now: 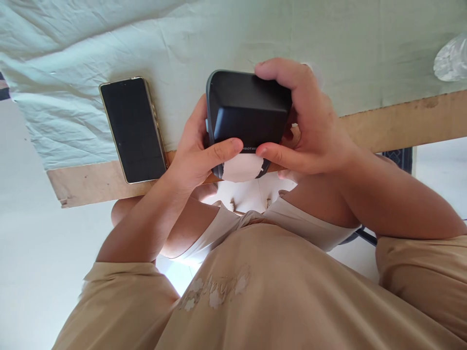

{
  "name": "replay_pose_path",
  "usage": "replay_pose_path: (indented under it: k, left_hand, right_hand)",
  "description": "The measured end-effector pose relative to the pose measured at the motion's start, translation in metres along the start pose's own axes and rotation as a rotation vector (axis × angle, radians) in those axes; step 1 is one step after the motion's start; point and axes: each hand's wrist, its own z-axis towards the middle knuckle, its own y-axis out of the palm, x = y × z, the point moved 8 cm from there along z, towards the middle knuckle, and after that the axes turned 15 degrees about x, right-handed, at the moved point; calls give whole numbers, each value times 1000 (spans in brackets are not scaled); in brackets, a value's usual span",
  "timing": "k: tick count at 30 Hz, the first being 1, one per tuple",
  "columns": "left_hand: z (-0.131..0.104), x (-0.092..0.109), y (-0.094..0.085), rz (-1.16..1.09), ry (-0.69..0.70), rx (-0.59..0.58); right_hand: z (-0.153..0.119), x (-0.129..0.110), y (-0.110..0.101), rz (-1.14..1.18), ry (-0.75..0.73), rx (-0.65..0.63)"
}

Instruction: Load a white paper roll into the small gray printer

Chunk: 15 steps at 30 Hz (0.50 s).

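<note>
At upper centre, my left hand [197, 151] and right hand [314, 124] clamp the black device [251, 112]; a ragged white piece [241, 168] shows below, how far loosened I can't tell.

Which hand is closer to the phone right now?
Left. The left hand is just right of the phone, holding the left side of the black device. The right hand is farther off, on the device's right side.

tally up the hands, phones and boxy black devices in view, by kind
Hands: 2 (left hand, right hand)
Phone: 1
Boxy black device, held in both hands: 1
Total: 4
</note>
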Motion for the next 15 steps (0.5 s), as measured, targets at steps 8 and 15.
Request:
replay_pose_path:
  k: [8, 15]
  left_hand:
    - [-9, 15, 10, -41, -111, 272]
    - [1, 10, 7, -179, -90, 310]
  right_hand:
    - [1, -15, -1, -169, -154, -14]
    - [1, -15, -8, -200, -158, 61]
